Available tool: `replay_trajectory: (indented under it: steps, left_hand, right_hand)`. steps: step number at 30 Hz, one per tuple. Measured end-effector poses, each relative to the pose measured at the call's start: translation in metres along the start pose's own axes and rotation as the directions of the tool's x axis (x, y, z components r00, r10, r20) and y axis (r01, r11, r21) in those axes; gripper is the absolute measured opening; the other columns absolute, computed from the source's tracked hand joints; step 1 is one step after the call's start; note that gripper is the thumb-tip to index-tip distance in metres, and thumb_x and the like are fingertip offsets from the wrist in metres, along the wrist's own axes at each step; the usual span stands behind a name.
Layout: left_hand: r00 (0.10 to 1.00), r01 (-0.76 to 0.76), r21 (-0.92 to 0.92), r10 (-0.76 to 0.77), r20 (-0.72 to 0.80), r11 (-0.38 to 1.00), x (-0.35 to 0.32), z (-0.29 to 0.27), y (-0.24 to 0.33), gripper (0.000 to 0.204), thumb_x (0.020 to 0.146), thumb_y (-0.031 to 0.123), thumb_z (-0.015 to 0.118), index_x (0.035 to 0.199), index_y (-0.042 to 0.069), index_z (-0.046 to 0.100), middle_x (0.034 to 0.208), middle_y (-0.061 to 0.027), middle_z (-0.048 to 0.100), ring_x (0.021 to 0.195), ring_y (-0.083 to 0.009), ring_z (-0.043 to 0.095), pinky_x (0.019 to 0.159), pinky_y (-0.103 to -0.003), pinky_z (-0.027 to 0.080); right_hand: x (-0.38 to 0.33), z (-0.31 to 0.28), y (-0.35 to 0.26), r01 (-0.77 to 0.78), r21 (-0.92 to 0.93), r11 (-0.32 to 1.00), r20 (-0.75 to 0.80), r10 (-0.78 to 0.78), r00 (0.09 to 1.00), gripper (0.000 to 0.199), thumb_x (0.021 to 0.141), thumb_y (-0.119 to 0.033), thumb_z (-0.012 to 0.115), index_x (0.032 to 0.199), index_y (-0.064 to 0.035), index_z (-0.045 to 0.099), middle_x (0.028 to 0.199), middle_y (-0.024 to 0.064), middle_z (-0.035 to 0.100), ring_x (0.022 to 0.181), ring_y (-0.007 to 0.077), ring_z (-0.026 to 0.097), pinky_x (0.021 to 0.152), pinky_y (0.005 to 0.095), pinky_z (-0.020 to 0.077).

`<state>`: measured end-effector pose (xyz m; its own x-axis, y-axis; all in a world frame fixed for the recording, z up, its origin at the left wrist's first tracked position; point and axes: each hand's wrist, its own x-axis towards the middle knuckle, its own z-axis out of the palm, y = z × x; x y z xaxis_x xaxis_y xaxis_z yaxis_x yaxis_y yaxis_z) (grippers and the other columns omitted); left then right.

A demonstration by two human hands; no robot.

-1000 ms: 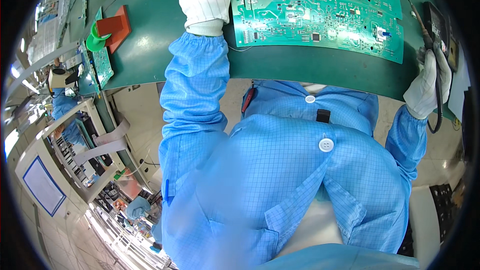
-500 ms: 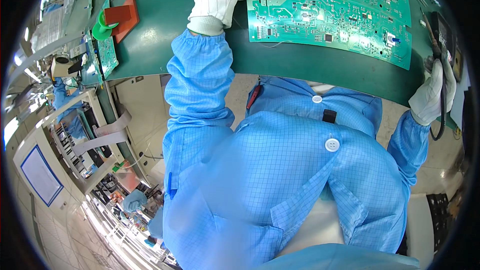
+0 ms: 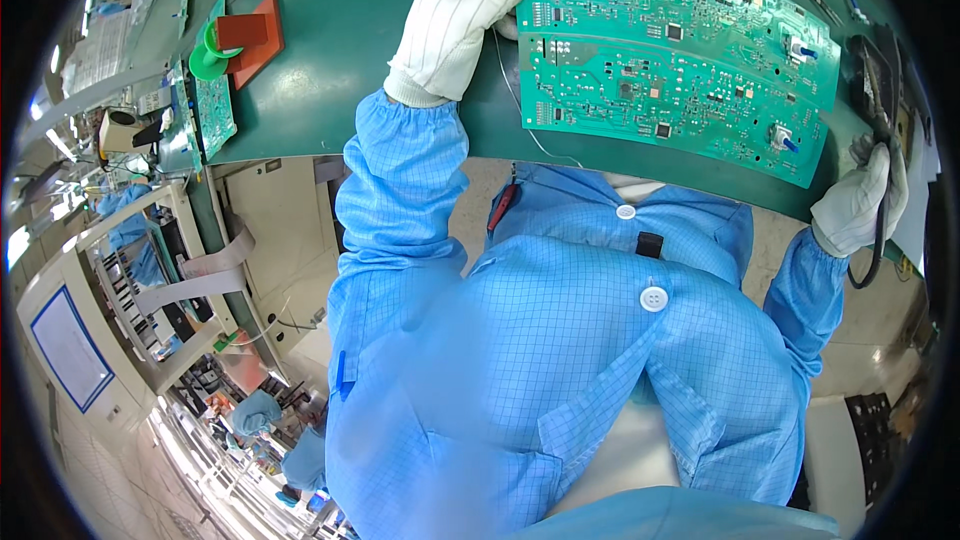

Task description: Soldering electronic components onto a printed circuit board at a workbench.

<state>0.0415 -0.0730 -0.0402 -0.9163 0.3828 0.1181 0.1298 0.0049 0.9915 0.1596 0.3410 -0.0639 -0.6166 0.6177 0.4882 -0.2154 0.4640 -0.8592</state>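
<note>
A green circuit board panel (image 3: 600, 90), made of two long joined strips, lies across the bench's front. Each strip bears a blue-shafted part near its right end. My left hand (image 3: 455, 25), in a white striped glove, closes on the panel's upper left edge, thumb on top. A thin pale wire (image 3: 515, 100) hangs from beside that hand past the panel's left edge; whether the fingers grip it is hidden. At the far right, my gloved right hand (image 3: 860, 200) is closed around what looks like a black-cabled soldering iron (image 3: 884, 120). Its tip is hard to make out.
On the left of the green bench (image 3: 340, 60) sit a red-brown stand (image 3: 262, 40) and a green spool (image 3: 208, 55). More circuit boards (image 3: 214, 115) lie beyond them. A dark object (image 3: 872, 65) and a looping black cable (image 3: 873, 275) are at the right edge.
The panel has come nearer to me and slightly right, and my left hand has shifted the same way at its edge. More of the pale wire shows. My right hand has lowered slightly.
</note>
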Motion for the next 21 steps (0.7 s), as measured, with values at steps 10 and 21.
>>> replay_trajectory:
  steps: [10, 21]
  left_hand:
    - [0.980, 0.126, 0.040, -0.118, -0.162, 0.991, -0.002, 0.001, 0.000, 0.027, 0.089, 0.015, 0.068, 0.105, 0.001, 0.051, 0.093, -0.0082, 0.067, 0.066, -0.0147, 0.061, 0.062, -0.027, 0.050]
    - [0.986, 0.085, -0.046, -0.090, -0.137, 0.995, -0.004, 0.003, 0.002, 0.035, 0.089, 0.008, 0.070, 0.113, -0.003, 0.046, 0.135, -0.0220, 0.060, 0.078, -0.0159, 0.064, 0.066, -0.026, 0.052]
  right_hand:
    - [-0.005, 0.010, -0.004, 0.014, -0.002, 1.000, -0.070, -0.014, 0.997, 0.028, 0.098, -0.009, 0.059, 0.118, 0.0109, 0.061, 0.095, 0.0178, 0.070, 0.081, 0.0201, 0.069, 0.075, 0.0315, 0.0580]
    - [-0.009, 0.017, -0.021, -0.048, 0.047, 0.998, -0.043, 0.050, 0.998, 0.026, 0.098, -0.005, 0.060, 0.118, 0.0102, 0.058, 0.105, 0.0208, 0.070, 0.086, 0.0200, 0.070, 0.078, 0.0319, 0.0584]
